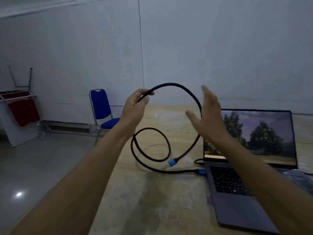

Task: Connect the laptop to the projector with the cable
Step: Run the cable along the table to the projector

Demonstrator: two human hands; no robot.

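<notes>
Fingers [145, 97] of the left hand [135, 107] are pinching the black braided cable [171, 84] near the top of a large raised loop, with the thumb and forefinger closing round it above the desk [152, 200]. From that grip the cable is arching up and over to the right, passing just behind the right hand [208, 114], then curving down to a blue plug [172, 162] that is hanging free just above the desk surface. The right hand is hovering open beside the loop, its fingers [207, 93] spreading and slightly blurred, holding nothing; whether its palm is brushing the cable I cannot tell. Below the left wrist the cable is dropping into a smaller coil lying on the desk, and its other blue plug [201, 172] is sitting against the left edge of the open laptop [237, 200], whose screen is showing trees. A blue chair [101, 107] is standing on the floor beyond the desk.
</notes>
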